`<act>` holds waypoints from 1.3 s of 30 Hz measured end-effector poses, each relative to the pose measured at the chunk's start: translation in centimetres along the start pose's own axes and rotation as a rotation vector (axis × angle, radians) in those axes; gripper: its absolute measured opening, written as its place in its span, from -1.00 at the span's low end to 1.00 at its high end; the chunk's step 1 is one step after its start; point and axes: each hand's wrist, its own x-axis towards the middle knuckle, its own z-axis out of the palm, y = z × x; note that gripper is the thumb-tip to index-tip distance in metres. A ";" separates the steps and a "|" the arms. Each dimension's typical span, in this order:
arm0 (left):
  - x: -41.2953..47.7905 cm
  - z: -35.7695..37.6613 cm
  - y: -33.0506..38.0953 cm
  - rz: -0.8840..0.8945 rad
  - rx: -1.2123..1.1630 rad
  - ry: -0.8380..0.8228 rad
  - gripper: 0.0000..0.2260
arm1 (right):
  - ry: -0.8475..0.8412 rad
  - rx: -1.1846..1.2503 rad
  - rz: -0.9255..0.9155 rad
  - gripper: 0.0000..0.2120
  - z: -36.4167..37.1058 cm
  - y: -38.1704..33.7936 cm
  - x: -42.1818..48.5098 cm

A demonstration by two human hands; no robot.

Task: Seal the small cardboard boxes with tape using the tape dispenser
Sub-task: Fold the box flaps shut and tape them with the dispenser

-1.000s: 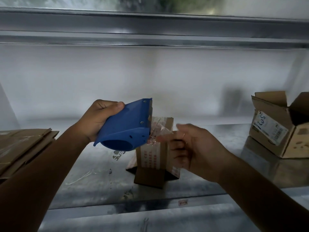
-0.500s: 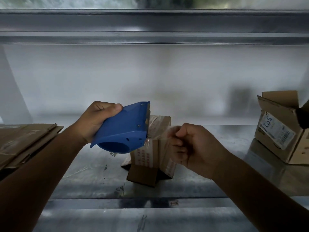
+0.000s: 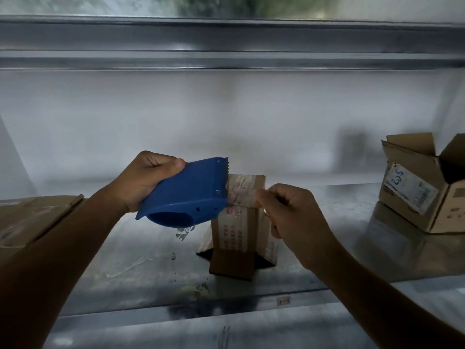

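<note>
My left hand [image 3: 143, 177] grips a blue tape dispenser [image 3: 188, 195], held in the air with its toothed blade pointing up and to the right. A strip of clear tape with red print [image 3: 239, 191] runs from the dispenser's mouth to my right hand [image 3: 292, 217], whose thumb and fingers pinch the tape's end. Behind the tape, a small cardboard box [image 3: 236, 238] stands upright on the metal shelf [image 3: 130, 260], with printed tape running down its front. Its lower flaps are spread on the shelf.
An open cardboard box with a white label [image 3: 425, 187] sits at the right. Flattened cardboard [image 3: 32, 222] lies at the left edge. A white wall stands behind the shelf, and a metal beam [image 3: 226, 44] runs overhead.
My right hand has closed from spread fingers to a pinch on the tape's end and pulled a short strip out to the right. The dispenser has stayed almost still.
</note>
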 end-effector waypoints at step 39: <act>2.0 -3.4 -5.0 -0.206 0.112 -0.168 -0.64 | 0.226 -0.570 -0.070 -0.81 2.8 6.6 2.2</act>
